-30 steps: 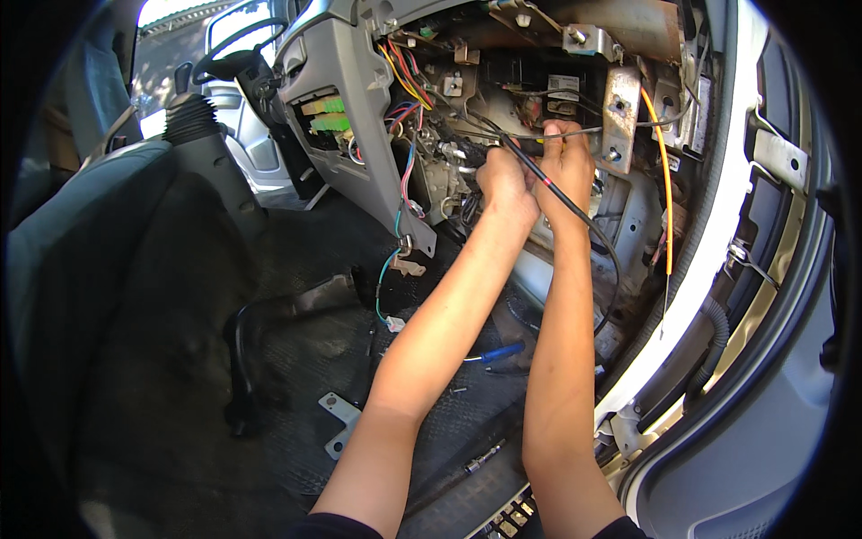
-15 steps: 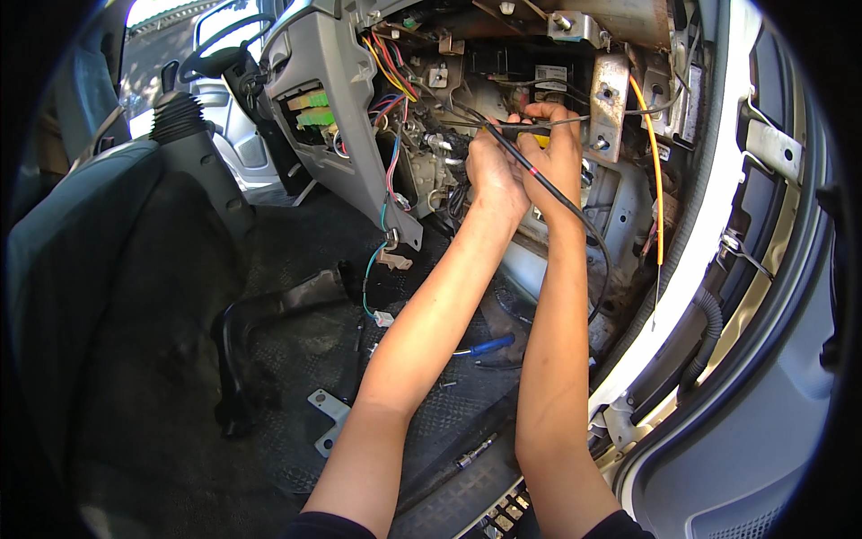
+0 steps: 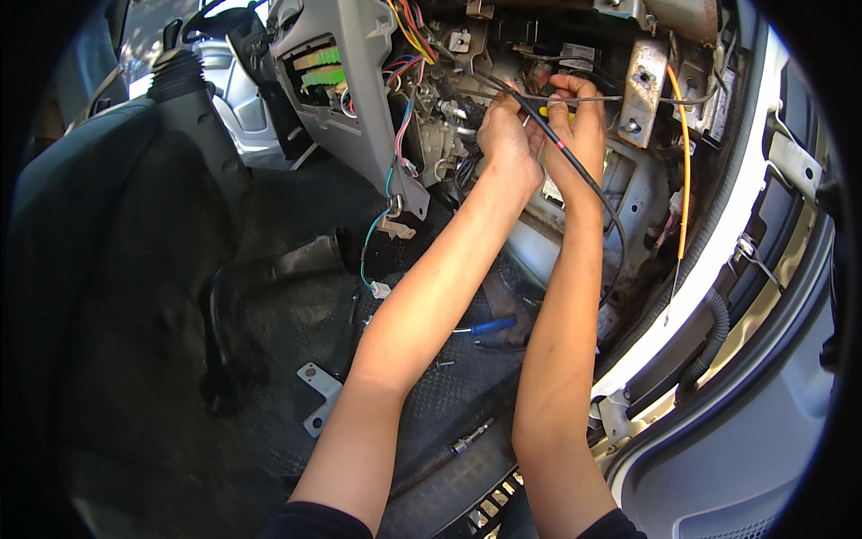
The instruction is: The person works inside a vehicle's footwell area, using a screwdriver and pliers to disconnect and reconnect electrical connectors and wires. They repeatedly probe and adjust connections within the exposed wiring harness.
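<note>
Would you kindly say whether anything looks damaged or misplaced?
Yes: right of the right hand, a metal bracket has rust-like stains; the white connector on the teal wire looks unplugged; a blue-handled tool lies on the floor.

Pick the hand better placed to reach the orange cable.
Probably the right hand: it sits between the left hand and the orange cable, so it is nearer.

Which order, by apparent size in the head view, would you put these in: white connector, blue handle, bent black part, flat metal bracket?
Largest to smallest, as they look:
1. Bent black part
2. Flat metal bracket
3. Blue handle
4. White connector
</note>
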Motion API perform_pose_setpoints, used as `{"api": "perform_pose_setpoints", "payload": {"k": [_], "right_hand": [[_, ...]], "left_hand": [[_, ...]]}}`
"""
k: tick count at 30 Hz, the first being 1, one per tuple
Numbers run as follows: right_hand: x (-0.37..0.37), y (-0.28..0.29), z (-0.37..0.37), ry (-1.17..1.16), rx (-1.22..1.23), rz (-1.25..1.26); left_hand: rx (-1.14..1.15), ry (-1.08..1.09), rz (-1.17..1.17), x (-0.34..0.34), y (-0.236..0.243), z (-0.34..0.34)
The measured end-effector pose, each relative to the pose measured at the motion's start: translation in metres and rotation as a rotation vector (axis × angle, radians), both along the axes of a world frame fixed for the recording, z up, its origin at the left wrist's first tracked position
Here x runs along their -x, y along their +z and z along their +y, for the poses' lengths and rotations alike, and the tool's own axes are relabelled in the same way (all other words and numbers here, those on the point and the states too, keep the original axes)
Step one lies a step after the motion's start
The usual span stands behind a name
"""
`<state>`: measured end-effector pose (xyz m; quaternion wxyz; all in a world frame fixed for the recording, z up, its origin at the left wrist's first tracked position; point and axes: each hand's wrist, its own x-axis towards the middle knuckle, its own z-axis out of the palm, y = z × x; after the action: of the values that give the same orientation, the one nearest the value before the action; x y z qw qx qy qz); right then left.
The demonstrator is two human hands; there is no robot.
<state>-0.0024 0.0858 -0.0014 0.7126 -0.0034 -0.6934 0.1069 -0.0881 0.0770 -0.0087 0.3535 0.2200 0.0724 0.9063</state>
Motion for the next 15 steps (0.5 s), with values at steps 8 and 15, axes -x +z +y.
{"api": "perform_pose_setpoints", "payload": {"k": [8, 15], "right_hand": [[0.0036, 0.0017, 0.0002, -0.055, 0.099, -0.006], [-0.0016, 0.0020, 0.0033, -0.172, 0.080, -0.078]], "left_hand": [[-0.152, -0.064, -0.012, -0.0017, -0.0024, -0.0036], [-0.099, 0.026, 0.027, -0.0069, 0.0012, -0.0064]]}}
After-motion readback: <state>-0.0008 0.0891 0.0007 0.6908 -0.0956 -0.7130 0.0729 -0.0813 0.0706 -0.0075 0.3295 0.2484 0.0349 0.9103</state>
